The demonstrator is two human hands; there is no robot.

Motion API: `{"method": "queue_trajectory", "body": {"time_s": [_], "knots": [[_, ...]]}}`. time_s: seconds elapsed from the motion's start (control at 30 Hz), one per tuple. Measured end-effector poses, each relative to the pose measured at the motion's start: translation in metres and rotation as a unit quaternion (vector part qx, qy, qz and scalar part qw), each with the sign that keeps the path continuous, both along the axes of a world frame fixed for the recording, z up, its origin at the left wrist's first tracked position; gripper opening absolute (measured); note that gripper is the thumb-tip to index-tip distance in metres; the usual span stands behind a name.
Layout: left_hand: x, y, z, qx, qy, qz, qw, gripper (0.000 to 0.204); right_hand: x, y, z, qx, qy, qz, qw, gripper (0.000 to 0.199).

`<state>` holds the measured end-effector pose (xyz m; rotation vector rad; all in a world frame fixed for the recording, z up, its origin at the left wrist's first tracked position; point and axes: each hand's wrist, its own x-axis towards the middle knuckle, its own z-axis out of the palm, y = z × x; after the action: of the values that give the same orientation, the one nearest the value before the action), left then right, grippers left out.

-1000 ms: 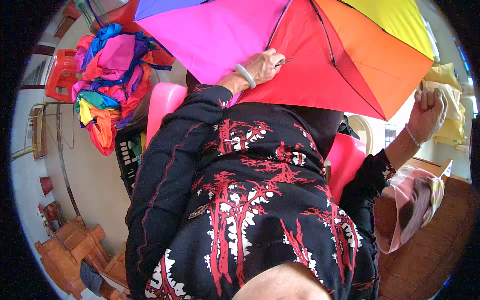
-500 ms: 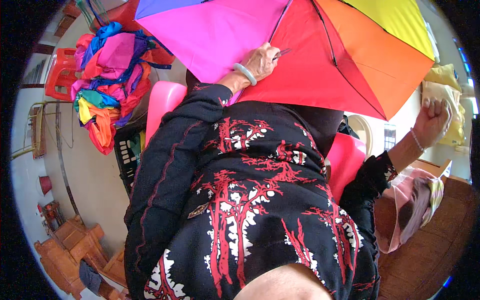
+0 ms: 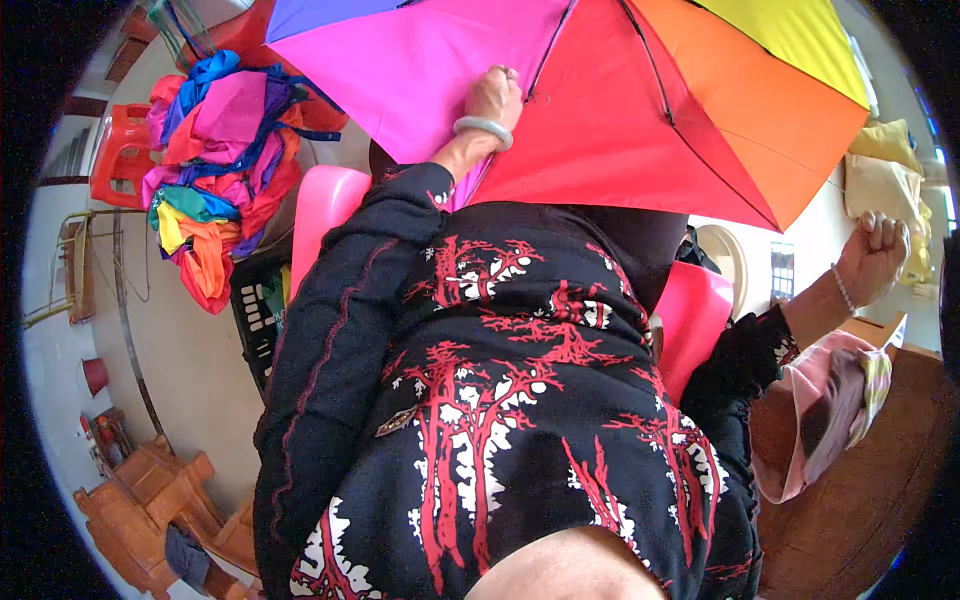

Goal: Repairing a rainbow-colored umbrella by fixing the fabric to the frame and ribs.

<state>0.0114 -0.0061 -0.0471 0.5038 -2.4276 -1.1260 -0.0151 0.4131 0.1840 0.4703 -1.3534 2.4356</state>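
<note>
Pink-red-orange umbrella [image 3: 620, 140], hem [image 3: 620, 203] toward the person [image 3: 560, 350], black ribs [image 3: 668, 116] slantwise away.

- We see smooth, faintly shiny cloth on the umbrella [image 3: 615, 155].
- We find glossy plastic on the pink chair [image 3: 328, 205].
- We note matt cloth in the black top [image 3: 590, 385].
- We notice wrinkled cloth in the colourful heap [image 3: 232, 110].

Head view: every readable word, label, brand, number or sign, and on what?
None readable.
Umbrella: no lettering visible.
Green cloth in the heap at left: pale marks, too small to read.
Small patch on the black top: any lettering too small to read.
</note>
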Motion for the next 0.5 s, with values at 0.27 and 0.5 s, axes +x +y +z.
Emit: {"method": "queue_trajectory", "body": {"time_s": [0.27,0.5], "knots": [[0.001,0.003,0.019,-0.068,-0.145,-0.073,0.984,0.026,0.006,0.002,0.009,0.004,0.014,-0.054,0.998,0.029],[-0.004,-0.007,0.016,-0.136,-0.19,-0.07,0.97,0.028,0.014,0.1,0.029,-0.066,0.071,0.053,0.994,0.032]]}}
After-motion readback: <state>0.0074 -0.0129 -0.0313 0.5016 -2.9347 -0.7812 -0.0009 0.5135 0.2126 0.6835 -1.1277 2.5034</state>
